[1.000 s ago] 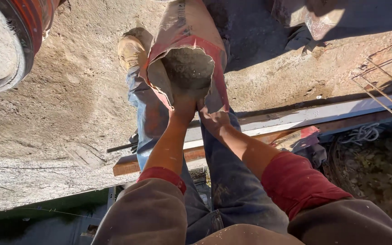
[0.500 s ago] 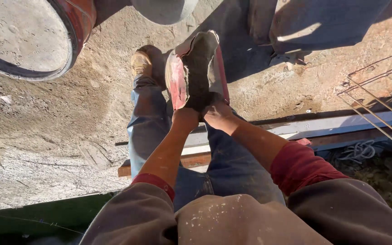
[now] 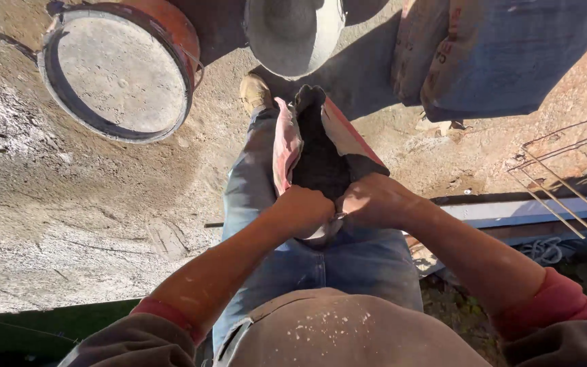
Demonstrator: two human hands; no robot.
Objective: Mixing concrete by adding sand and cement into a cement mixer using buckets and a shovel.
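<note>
A soft pink-red bucket (image 3: 285,146) hangs in front of my legs, squeezed narrow, its inside dark with shadow. My left hand (image 3: 305,208) grips its near rim from the left and my right hand (image 3: 377,201) grips it from the right, knuckles almost touching. Both forearms are bare, with grey sleeves and red cuffs pushed up. I wear blue jeans, and a tan boot (image 3: 254,92) shows beyond the bucket on the dirt.
A red drum (image 3: 185,37) full of grey liquid stands at the far left. A grey metal basin (image 3: 293,30) sits beyond the bucket, and stacked cement sacks (image 3: 504,54) lie at the far right. Steel rods (image 3: 558,183), a pale beam (image 3: 511,211) and rope (image 3: 545,250) lie right.
The grey lump seen in the bucket a second ago is out of sight; the bucket is now folded narrow and closer to me. The drum, basin and sacks have come into view.
</note>
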